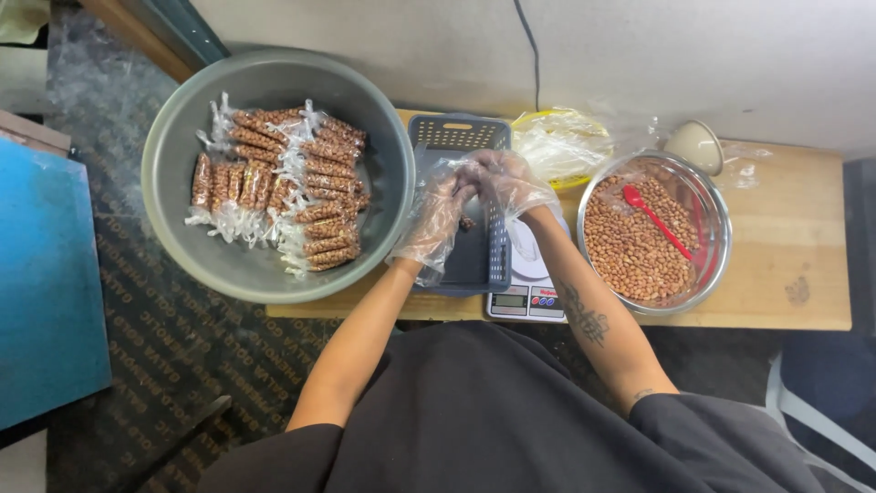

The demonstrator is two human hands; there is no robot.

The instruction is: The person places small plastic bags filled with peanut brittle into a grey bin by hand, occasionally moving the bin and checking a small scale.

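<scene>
Two gloved hands meet over one blue plastic basket (474,260) that sits on one small digital scale (526,297) near the front edge of the wooden tabletop (803,274). Left hand (436,215) and right hand (506,183), each in a clear plastic glove, touch at the fingertips, fingers narrow and pinched together on something too small to make out. One big grey basin (182,119) overhangs the tabletop's left edge and holds roughly two dozen slim sealed packets of peanuts (283,183), heaped in three loose rows. One steel bowl (721,237) of loose peanuts stands right of the scale, one red spoon (652,215) lying in it. One heap of clear bags (561,141) lies far behind the basket. Bare wood is open at the far right.
</scene>
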